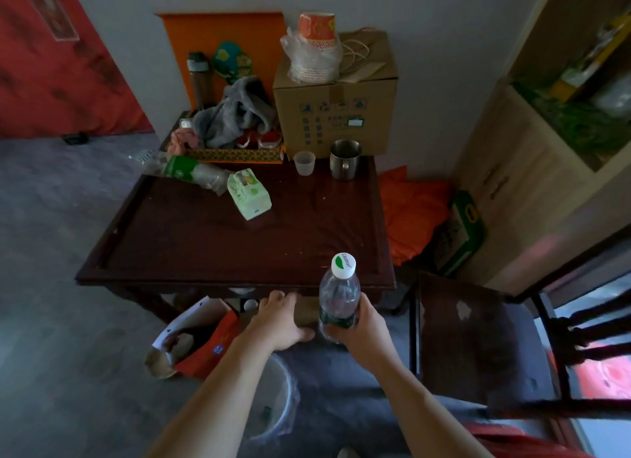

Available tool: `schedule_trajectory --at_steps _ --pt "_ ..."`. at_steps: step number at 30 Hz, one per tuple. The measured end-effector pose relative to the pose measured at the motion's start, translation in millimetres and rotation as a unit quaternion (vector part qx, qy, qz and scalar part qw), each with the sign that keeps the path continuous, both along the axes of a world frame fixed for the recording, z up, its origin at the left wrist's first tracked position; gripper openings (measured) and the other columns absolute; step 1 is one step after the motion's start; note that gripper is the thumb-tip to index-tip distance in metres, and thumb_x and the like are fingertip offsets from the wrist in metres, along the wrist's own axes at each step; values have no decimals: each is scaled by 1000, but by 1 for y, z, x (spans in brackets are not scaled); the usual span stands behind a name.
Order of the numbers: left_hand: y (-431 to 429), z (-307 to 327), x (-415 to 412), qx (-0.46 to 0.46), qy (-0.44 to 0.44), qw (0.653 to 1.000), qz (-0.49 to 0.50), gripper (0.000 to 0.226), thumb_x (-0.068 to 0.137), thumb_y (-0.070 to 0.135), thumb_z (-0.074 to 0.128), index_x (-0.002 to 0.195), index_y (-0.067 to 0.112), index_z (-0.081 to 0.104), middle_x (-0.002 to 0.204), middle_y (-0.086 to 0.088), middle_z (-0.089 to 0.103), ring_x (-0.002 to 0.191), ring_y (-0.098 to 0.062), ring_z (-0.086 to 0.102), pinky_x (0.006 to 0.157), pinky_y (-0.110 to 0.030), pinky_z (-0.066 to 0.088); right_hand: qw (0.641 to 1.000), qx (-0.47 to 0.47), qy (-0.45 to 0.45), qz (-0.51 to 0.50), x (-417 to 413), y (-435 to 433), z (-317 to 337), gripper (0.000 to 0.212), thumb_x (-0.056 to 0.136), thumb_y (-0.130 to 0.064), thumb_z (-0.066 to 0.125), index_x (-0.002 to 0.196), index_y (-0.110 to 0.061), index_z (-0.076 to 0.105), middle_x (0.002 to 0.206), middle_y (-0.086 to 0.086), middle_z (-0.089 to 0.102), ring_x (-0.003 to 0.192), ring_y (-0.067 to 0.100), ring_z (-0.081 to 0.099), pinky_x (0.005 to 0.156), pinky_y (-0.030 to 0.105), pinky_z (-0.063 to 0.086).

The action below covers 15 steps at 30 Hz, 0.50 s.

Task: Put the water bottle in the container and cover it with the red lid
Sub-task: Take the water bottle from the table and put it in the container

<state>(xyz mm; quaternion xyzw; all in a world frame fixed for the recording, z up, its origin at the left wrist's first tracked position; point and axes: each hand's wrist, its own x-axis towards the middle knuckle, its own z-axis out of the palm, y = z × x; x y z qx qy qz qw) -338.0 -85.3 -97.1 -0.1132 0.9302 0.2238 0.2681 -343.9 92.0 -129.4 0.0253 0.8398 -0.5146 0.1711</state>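
Note:
A clear plastic water bottle (339, 295) with a white and green cap stands upright in my right hand (362, 328), which grips its lower half just in front of the dark wooden table (205, 246). My left hand (280, 321) rests on a small brown box-like thing (305, 312) below the table's front edge, fingers curled over its top. I cannot tell whether that box is the container. No red lid is clearly visible.
On the table lie an empty bottle (191, 172), a tissue pack (249, 194), a plastic cup (304, 163), a steel mug (345, 159) and a cardboard box (336, 112). A bin (276, 399) and an open red bag (201, 341) sit on the floor. A chair (478, 338) stands at the right.

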Motion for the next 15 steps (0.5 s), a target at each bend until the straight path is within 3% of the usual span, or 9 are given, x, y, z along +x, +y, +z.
schedule_trajectory --at_steps 8,15 --pt "-47 1 46 -11 2 1000 -10 84 73 52 67 142 19 32 151 -9 26 141 -31 23 110 -44 32 1000 -3 -3 -6 49 -51 -4 57 62 -33 86 110 -30 56 102 -12 68 94 5 64 85 32 56" --pt "-122 -4 101 -10 0 1000 4 76 63 57 68 128 26 46 135 -7 43 131 -33 38 103 -43 38 1000 3 -8 -4 107 -125 -5 54 64 -30 85 106 -33 51 98 -14 66 89 3 62 76 20 50"
